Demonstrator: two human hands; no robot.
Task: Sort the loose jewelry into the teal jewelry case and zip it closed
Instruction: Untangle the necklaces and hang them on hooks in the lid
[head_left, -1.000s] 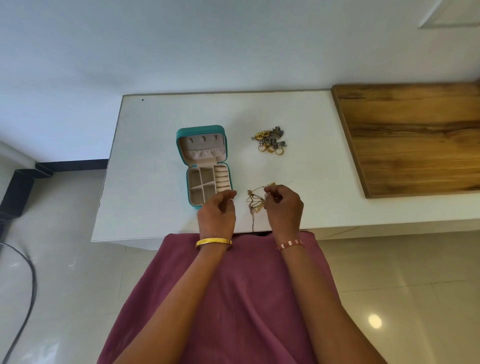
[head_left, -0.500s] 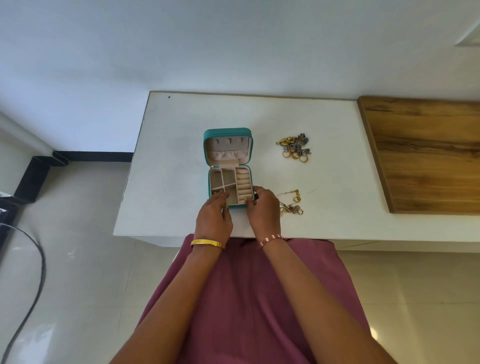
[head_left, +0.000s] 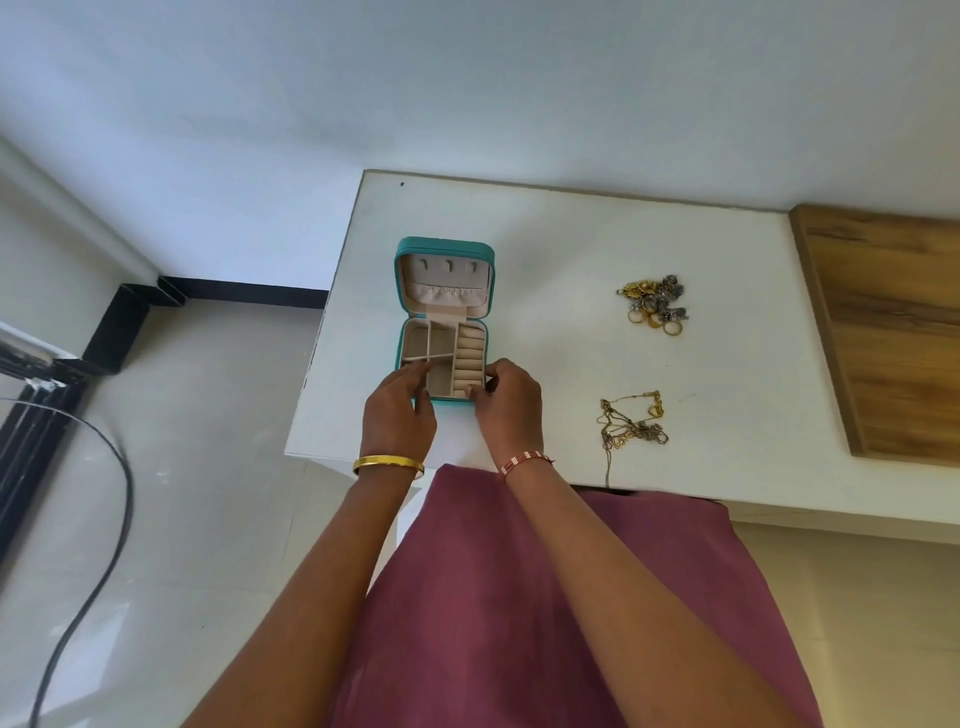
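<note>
Teal jewelry case (head_left: 405, 280) between 2 hands.

Soft even daylight, faint shadows, wide-angle bending at edges

Case (head_left: 445, 249): on table (head_left: 545, 244), left part, lid behind tray.
Hands (head_left: 400, 410): at case's near edge.
Rings (head_left: 655, 304): right of case.
Chains (head_left: 631, 423): nearer than rings.
Board (head_left: 893, 322): far right.

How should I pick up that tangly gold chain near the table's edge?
Pinch the bunched middle of the tangled thin gold chain necklace from straight above. It lies flat on the white table, so there's no side to slide under. One strand trails toward the near edge, and lifting by that alone would probably tighten the knots.
</note>
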